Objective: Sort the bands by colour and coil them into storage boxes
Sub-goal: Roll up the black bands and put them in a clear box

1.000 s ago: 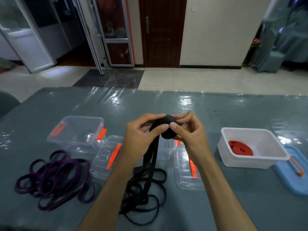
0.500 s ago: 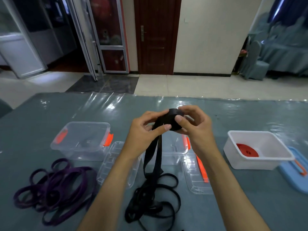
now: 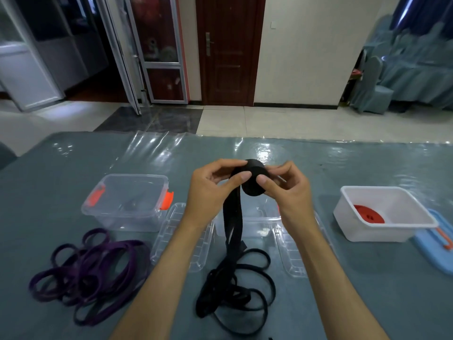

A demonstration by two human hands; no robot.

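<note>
My left hand and right hand, fingers pinching a black coil above the desk, its tail hanging to a black pile, purple bands at left.

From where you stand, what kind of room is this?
Probably a function hall or banquet room, not a workshop: cloth-covered chairs line the far right, the floor is polished tile, and the long table has a cloth under clear plastic.

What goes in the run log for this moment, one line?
step: coiling black band | left hand: pinches black coil | right hand: pinches coil | tail: hangs to black pile | red coil: in white box | purple bands: loose on table
</note>
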